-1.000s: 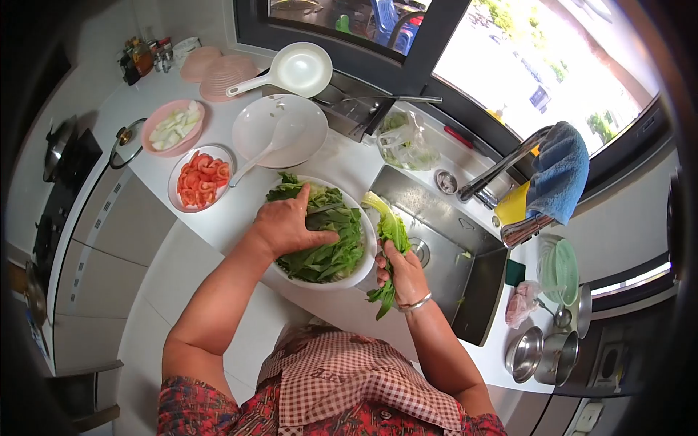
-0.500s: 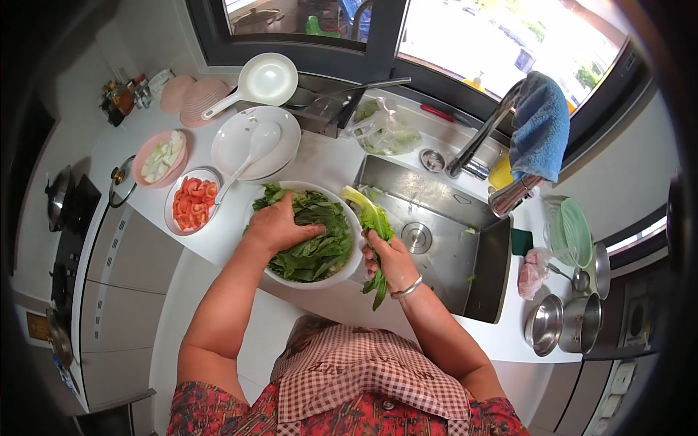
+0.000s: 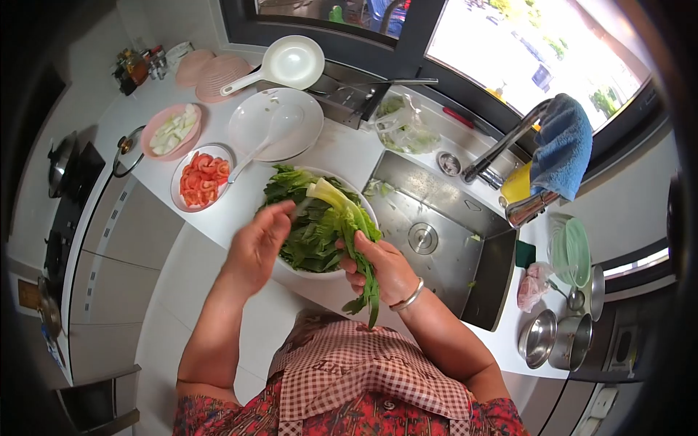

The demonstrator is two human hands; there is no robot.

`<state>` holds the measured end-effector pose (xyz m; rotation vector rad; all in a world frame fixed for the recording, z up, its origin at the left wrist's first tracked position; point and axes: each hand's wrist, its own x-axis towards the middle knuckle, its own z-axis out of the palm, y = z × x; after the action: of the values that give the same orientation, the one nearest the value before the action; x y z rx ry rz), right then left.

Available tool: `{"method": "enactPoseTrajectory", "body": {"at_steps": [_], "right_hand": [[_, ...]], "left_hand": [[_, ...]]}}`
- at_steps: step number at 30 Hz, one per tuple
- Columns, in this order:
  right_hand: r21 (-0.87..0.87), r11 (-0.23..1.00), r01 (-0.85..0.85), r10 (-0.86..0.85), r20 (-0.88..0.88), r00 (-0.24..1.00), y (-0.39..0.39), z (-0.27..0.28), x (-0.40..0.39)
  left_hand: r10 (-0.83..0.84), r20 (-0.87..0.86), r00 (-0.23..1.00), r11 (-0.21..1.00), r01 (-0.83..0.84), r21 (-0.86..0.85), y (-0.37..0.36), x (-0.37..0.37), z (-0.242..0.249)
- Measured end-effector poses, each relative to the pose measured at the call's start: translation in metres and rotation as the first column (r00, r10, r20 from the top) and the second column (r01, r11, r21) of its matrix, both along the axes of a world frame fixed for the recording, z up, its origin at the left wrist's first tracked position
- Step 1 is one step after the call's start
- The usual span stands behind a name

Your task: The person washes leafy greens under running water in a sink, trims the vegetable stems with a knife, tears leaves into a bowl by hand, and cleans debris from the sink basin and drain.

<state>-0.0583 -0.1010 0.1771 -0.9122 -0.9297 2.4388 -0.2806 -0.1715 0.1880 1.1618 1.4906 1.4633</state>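
Note:
My right hand point(image 3: 382, 267) is wrapped round a bunch of leafy greens point(image 3: 342, 207), its pale stem end pointing up and left over the bowl. My left hand point(image 3: 259, 243) is raised at the bowl's left edge, slightly blurred, fingers apart and holding nothing. Beneath both hands, a white bowl point(image 3: 372, 211) is heaped with dark green leaves point(image 3: 302, 243). The bowl stands on the counter beside the sink.
The steel sink point(image 3: 436, 265) with leaf scraps lies right of the bowl. At the left are cut tomatoes point(image 3: 200, 182), a pink bowl of pale pieces point(image 3: 171, 131) and stacked plates point(image 3: 302, 123). A faucet point(image 3: 502, 145) carries a blue towel point(image 3: 563, 149). Metal pots point(image 3: 571, 341) stand at right.
My left hand has lifted off the leaves in the bowl and moved left and down. My right hand has moved the bunch left, over the bowl. The camera view has shifted slightly.

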Motion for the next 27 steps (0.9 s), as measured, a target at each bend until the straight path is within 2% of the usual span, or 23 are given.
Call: {"method": "enactPoseTrajectory", "body": {"at_steps": [1,3,5,7,8,10,11,12,13,17,19,20,21,22,23,24,25,26,27], "right_hand": [[-0.032,0.999,-0.018,0.018,-0.002,1.0,0.001,0.0,-0.006],[-0.002,0.998,-0.059,0.059,0.033,0.998,0.003,-0.003,-0.018],[0.028,0.994,-0.102,0.1,0.068,0.993,0.002,-0.005,-0.028],[0.23,0.966,-0.121,0.07,0.219,0.973,-0.002,-0.006,-0.036],[0.232,0.964,-0.131,0.079,0.221,0.972,-0.002,-0.007,-0.038],[0.441,0.884,-0.155,0.025,0.286,0.958,-0.005,-0.009,-0.042],[0.443,0.882,-0.161,0.031,0.287,0.957,-0.006,-0.016,-0.043],[0.675,0.723,-0.147,-0.071,0.284,0.956,-0.008,-0.022,-0.045],[0.853,0.505,-0.135,-0.169,0.25,0.953,-0.008,-0.026,-0.046],[0.888,0.418,-0.19,-0.233,0.307,0.923,-0.007,-0.02,-0.042],[0.918,0.322,-0.231,-0.268,0.322,0.908,-0.002,-0.022,-0.04],[0.919,0.323,-0.228,-0.271,0.32,0.908,0.001,-0.027,-0.039],[0.887,0.413,-0.204,-0.199,0.306,0.931,0.005,-0.034,-0.038],[0.846,0.5,-0.186,-0.126,0.283,0.951,0.008,-0.035,-0.038],[0.846,0.5,-0.185,-0.126,0.282,0.951,0.012,-0.033,-0.036],[0.557,0.799,-0.226,0.029,0.34,0.94,0.017,-0.025,-0.033],[0.168,0.951,-0.259,0.194,0.328,0.925,0.022,-0.017,-0.031],[0.163,0.952,-0.258,0.194,0.328,0.925,0.025,-0.012,-0.028],[0.049,0.956,-0.289,0.261,0.305,0.916,0.028,-0.007,-0.026]], "left_hand": [[-0.103,0.032,0.994,0.992,0.105,-0.075,-0.011,0.003,0.0],[-0.186,0.072,0.98,0.97,0.195,-0.143,-0.019,0.009,0.002],[-0.241,0.265,0.934,0.932,0.298,-0.206,-0.02,0.014,0.001],[-0.226,0.308,0.924,0.933,0.296,-0.204,-0.018,0.015,-0.002],[-0.225,0.349,0.91,0.929,0.308,-0.204,-0.016,0.015,-0.004],[-0.256,0.361,0.897,0.927,0.333,-0.17,-0.011,0.017,-0.01],[-0.236,0.293,0.927,0.948,0.285,-0.139,-0.007,0.021,-0.014],[-0.224,0.259,0.94,0.957,0.262,-0.122,-0.004,0.023,-0.017],[-0.21,0.224,0.952,0.966,0.238,-0.105,-0.002,0.026,-0.019],[-0.169,0.276,0.946,0.975,0.202,-0.097,0.006,0.029,-0.026],[-0.154,0.293,0.944,0.972,0.198,-0.125,0.009,0.028,-0.029],[-0.143,0.339,0.93,0.961,0.212,-0.178,0.01,0.025,-0.029],[-0.126,0.384,0.915,0.947,0.226,-0.229,0.01,0.023,-0.031],[-0.125,0.382,0.916,0.947,0.225,-0.23,0.01,0.021,-0.041],[-0.13,0.322,0.938,0.945,0.215,-0.246,0.01,0.019,-0.056],[-0.134,0.262,0.956,0.943,0.204,-0.262,0.01,0.017,-0.064],[-0.133,0.262,0.956,0.943,0.203,-0.263,0.009,0.016,-0.059],[-0.146,0.304,0.941,0.911,0.248,-0.33,0.007,0.015,-0.052],[-0.155,0.348,0.925,0.871,0.294,-0.393,0.006,0.015,-0.045]]}}
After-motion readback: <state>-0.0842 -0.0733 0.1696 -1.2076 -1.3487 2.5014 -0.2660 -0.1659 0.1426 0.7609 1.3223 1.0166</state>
